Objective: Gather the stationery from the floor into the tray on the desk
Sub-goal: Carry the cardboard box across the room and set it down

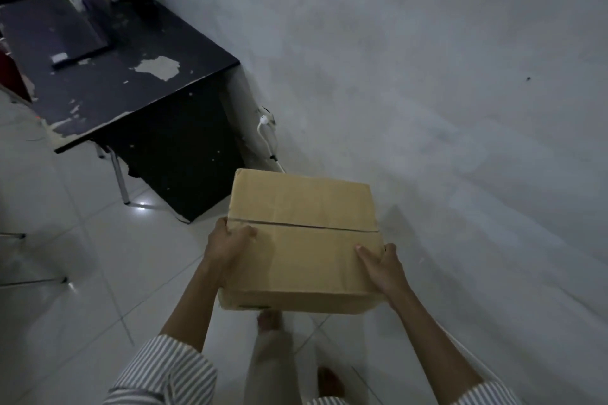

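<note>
We judged the task barely begun: no stationery showed on the pale tiled floor (82, 273), and we could not pick out a tray on the bench (131, 85) (dark, its top peeling, set against the grey wall (427, 76)). Our left hand (230, 246) and right hand (381, 268) clasped the sides of a closed cardboard box (302, 240), fingers curled over its edges, above the floor.

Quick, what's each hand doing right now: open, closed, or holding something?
Left hand: closed, gripping the left edge of the cardboard box.
Right hand: closed, gripping the cardboard box at its right near corner, thumb on top.
</note>
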